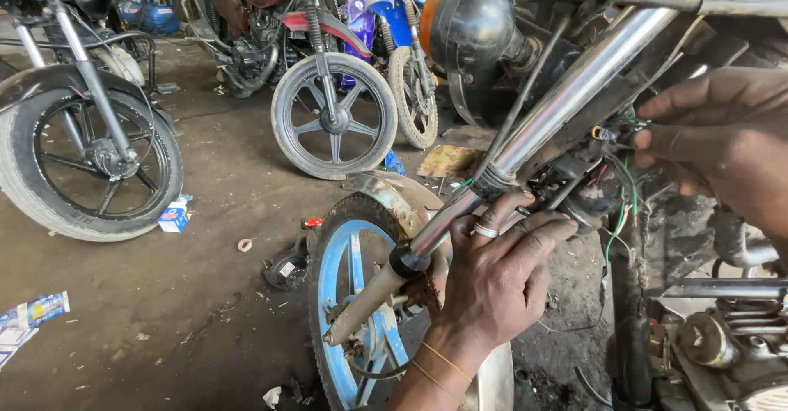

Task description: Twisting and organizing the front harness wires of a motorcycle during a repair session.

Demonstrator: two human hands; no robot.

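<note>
Gripping the shiny chrome fork tube (525, 136) of the motorcycle in front of me, my left hand (492, 275) wraps its fingers around the lower stretch, just above the black rubber collar (408, 259), a silver ring (486, 231) showing on one finger and thin gold bangles (443, 366) at the wrist. My right hand (722, 144) comes in from the right edge, fingertips pinched on the bundle of green and black wires (624, 181) beside the small connector (603, 133) under the black headlamp shell (472, 29). Below the tube sits the blue spoked front wheel (353, 280) with its dented silver mudguard (394, 193). Across the dirty concrete floor (205, 238), well apart from me, stand other parked motorcycles, one with a grey cast wheel (334, 115), another with a black tyre (86, 165) at the left. A small white and blue carton (173, 216) lies near it.
</note>
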